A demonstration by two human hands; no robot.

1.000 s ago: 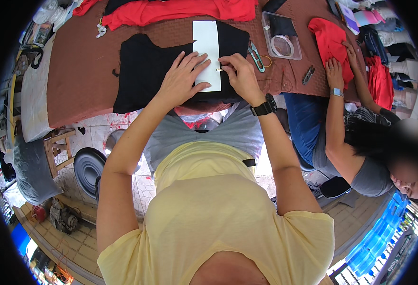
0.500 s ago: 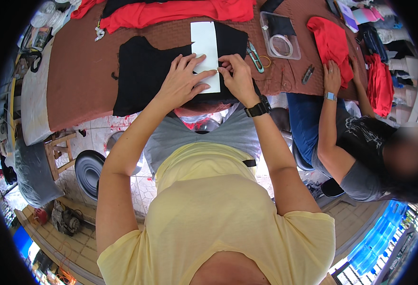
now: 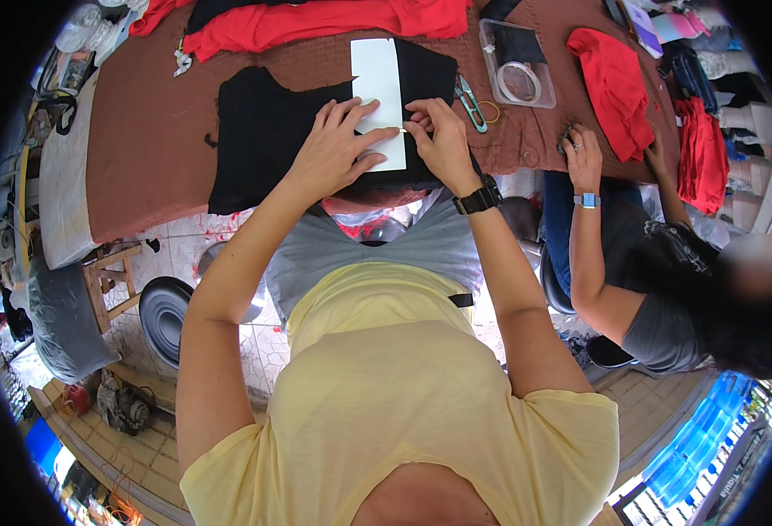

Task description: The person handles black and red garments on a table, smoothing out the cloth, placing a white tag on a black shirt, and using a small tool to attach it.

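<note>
A white rectangular card (image 3: 375, 74) lies upright across a black fabric piece (image 3: 259, 131) on the table. My left hand (image 3: 337, 140) is open, its fingers spread flat over the card and pressing it down on the cloth. At the card's right edge, my right hand (image 3: 441, 140) is closed in a pinch, thumb and forefinger together. A tiny pale tip shows by the fingers there, too small to name. Just right of the black fabric lie teal-handled thread snips (image 3: 472, 103) with a yellow loop.
A brown textured cover (image 3: 149, 158) spreads over the table. Red fabric (image 3: 333, 31) lies along the far side. A clear plastic box (image 3: 517, 66) holds a white ring. To my right, a co-worker's hand (image 3: 583, 158) is beside another red cloth (image 3: 614, 92). A black round stool (image 3: 171, 320) stands lower left.
The co-worker's nearer hand has moved left off the red cloth and onto a small dark tool. My own hands and the card stay almost still.
</note>
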